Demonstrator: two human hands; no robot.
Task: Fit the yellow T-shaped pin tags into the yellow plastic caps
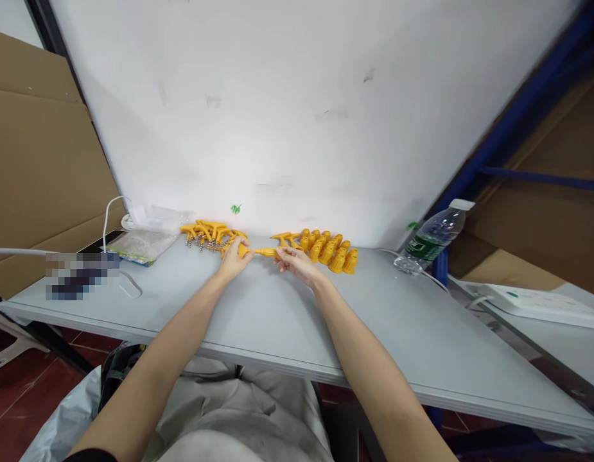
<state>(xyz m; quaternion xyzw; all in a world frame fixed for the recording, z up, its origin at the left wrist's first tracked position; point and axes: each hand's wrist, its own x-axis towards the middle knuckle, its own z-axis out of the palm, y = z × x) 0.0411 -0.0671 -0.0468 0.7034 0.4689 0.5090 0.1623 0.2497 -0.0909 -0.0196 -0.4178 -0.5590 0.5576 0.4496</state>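
Note:
Between my two hands, just above the grey table, is a slim yellow plastic piece (266, 251) with a narrow neck. My left hand (233, 262) is closed on its wider left end, and the fingers hide part of that end. The fingers of my right hand (297, 264) pinch the other end. Left of my hands lies a pile of yellow T-shaped handles (210, 230) with small metal bead chains. Yellow ribbed cone-shaped pieces (338, 260) stand in rows to the right. A few more yellow T-shaped pieces (286, 239) lie behind my right hand.
A plastic bottle (429, 237) leans at the right, near a white power strip (542, 305). Clear plastic bags (142, 244) and a white cable (106, 221) are at the left. The white wall (287, 115) borders the table's back edge.

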